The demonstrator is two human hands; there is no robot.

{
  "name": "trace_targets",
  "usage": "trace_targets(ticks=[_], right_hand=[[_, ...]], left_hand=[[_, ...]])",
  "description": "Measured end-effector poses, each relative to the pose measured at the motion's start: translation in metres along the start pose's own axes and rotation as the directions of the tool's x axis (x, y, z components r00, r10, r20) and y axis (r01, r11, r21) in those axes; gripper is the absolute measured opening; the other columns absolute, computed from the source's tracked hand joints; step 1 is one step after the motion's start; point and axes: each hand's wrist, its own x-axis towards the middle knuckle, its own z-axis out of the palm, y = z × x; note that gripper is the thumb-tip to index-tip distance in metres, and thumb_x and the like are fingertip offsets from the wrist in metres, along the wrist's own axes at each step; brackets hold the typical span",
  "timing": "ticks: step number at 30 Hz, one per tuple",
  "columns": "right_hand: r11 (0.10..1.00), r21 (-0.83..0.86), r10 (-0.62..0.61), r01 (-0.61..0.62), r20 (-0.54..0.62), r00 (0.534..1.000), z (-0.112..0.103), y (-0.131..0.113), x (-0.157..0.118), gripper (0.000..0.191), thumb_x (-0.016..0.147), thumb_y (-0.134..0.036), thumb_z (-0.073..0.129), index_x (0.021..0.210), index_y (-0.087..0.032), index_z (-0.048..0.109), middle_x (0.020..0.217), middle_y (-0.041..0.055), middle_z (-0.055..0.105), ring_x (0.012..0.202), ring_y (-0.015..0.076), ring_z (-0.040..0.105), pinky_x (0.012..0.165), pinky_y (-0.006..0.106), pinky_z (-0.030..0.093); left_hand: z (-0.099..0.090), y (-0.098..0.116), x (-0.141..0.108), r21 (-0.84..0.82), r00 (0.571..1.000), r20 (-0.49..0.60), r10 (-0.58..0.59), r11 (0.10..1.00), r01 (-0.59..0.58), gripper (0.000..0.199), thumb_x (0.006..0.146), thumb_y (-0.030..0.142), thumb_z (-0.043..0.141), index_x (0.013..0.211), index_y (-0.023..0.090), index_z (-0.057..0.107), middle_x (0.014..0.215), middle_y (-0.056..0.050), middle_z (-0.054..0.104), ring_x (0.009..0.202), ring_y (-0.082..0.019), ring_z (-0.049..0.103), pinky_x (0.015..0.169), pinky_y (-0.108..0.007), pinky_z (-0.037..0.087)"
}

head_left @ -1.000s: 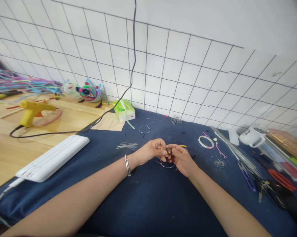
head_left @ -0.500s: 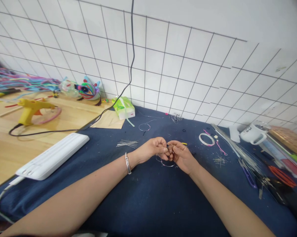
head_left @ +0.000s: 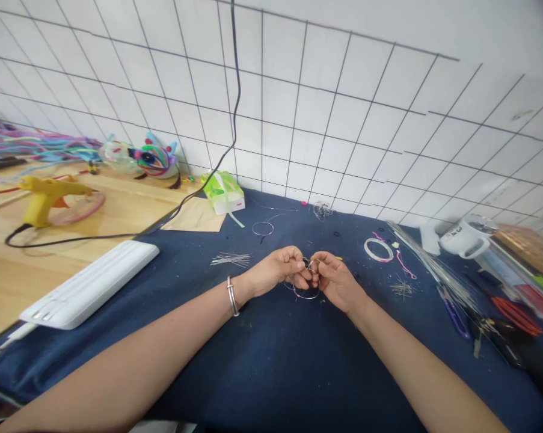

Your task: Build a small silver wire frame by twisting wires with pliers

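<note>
Close together over the dark blue cloth (head_left: 271,361), both hands pinch a thin wire ring (head_left: 308,297) with small pink bits on it. My left hand (head_left: 285,268), a silver bangle at its wrist, is closed on the wire from the left side. From the right, my right hand (head_left: 335,278) grips it between thumb and fingers. The ring's lower curve hangs below the fingertips; fine wire loops between the hands are too small to make out. Behind them a second wire ring (head_left: 263,228) lies flat on the cloth.
Cut wires (head_left: 230,258) lie left of my hands, more wire pieces (head_left: 403,288) right. A white tape roll (head_left: 378,250), long wires (head_left: 420,258), purple-handled scissors (head_left: 454,316) and a mug (head_left: 465,239) stand right. Left are a power strip (head_left: 91,282), yellow glue gun (head_left: 46,198) and tissue pack (head_left: 226,192).
My right hand has drawn slightly away from the left, so the gap between the fingertips is a little wider. The view has shifted slightly. Both hands keep the wire ring.
</note>
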Motion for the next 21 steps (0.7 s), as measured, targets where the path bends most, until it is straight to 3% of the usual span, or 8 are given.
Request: trace_targets(ticks=[10,21], right_hand=[[1.000,0.001,0.005,-0.005,0.026,1.000,0.0003,0.0013,0.0012,0.025,0.066,-0.035,0.069,0.085,-0.022,0.057,0.074,-0.0023,0.052,0.060,0.0089,0.047,0.058,0.024,0.039],[1.000,-0.014,-0.002,0.002,0.037,0.999,0.0027,0.0029,0.0011,0.023,0.068,-0.036,0.067,0.085,-0.022,0.058,0.075,-0.0018,0.052,0.062,0.0093,0.047,0.057,0.024,0.039]], left_hand=[[-0.0005,0.0005,-0.0004,0.037,1.000,0.001,0.022,0.999,-0.022,0.018,0.078,0.023,0.059,0.084,0.013,0.044,0.080,-0.008,0.065,0.065,-0.014,0.064,0.060,-0.023,0.047],[0.0011,-0.0004,0.0013,0.120,0.989,-0.055,0.138,0.984,-0.130,0.018,0.074,0.019,0.063,0.083,0.013,0.048,0.074,-0.002,0.059,0.060,-0.008,0.057,0.058,-0.021,0.044]])
